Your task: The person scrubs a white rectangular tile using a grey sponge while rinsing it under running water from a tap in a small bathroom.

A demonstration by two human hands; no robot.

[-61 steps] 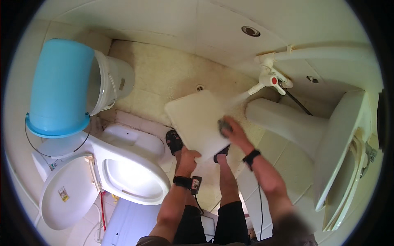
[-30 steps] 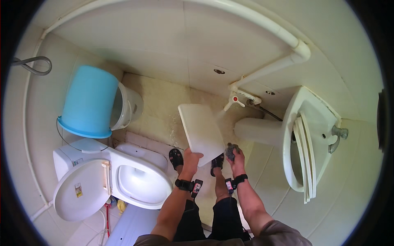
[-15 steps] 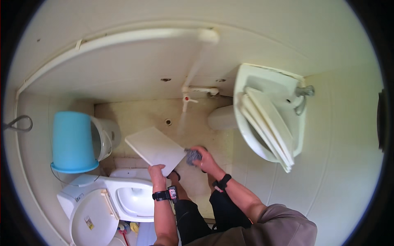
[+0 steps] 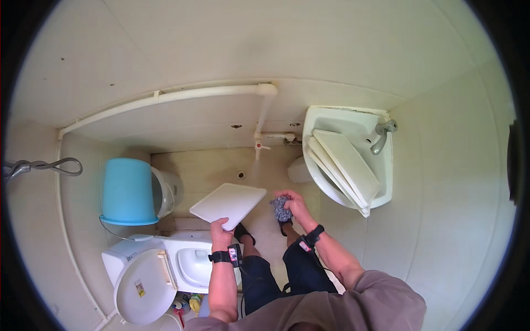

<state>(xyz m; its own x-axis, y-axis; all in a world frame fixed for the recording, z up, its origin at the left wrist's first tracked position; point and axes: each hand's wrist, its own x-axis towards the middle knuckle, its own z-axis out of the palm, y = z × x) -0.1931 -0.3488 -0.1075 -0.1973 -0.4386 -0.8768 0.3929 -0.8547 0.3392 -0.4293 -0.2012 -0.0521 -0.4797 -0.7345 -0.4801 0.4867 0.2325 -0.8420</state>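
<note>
My left hand (image 4: pixel 221 229) grips the near corner of a flat white plastic panel (image 4: pixel 229 203) with a raised rim, holding it tilted over the floor. My thumb lies on its upper face, and the other fingers are hidden beneath. To the right, apart from the panel, my right hand (image 4: pixel 296 205) is closed around a grey scouring pad (image 4: pixel 281 209) that looks like a crumpled mesh. Water runs from the wall tap (image 4: pixel 258 147) beyond the panel. Several similar white panels (image 4: pixel 348 168) lean stacked in the washbasin (image 4: pixel 381 187) on the right.
Left of me, a light blue bucket (image 4: pixel 128 190) rests upside down beside a white bucket (image 4: pixel 170 193). The toilet (image 4: pixel 190 267) with its round white lid (image 4: pixel 144 295) stands at the near left. A floor drain (image 4: pixel 240 175) lies below the tap; pipes (image 4: pixel 182 96) run along the wall.
The panel has turned, its far edge now swung rightward. My right hand with the scouring pad has drawn away from the panel's edge. The whole view has also shifted.
</note>
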